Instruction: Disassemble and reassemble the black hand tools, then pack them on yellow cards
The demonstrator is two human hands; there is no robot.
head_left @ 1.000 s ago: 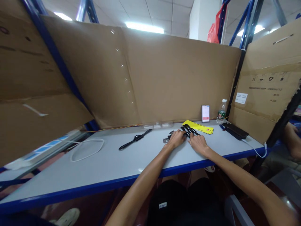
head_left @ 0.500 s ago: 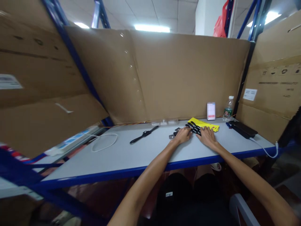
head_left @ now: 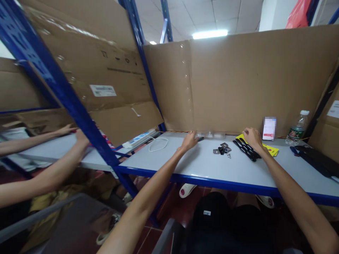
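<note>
Black strips [head_left: 248,153] are lying beside my right hand [head_left: 253,138] at the yellow card [head_left: 271,150], while my left hand [head_left: 189,141] is covering a dark piece [head_left: 201,139], neither grip being discernible, and any low inward sweep risks scattering the loose metal parts [head_left: 225,149] between.

Premises appear to be a workshop. Evidence: blue metal rack posts [head_left: 47,72] framing a table [head_left: 196,165], cardboard partitions [head_left: 251,81], a power strip [head_left: 140,138], panelled ceiling [head_left: 198,14], and 1 co-worker's arms [head_left: 60,162] at an adjoining worktop [head_left: 47,150].
</note>
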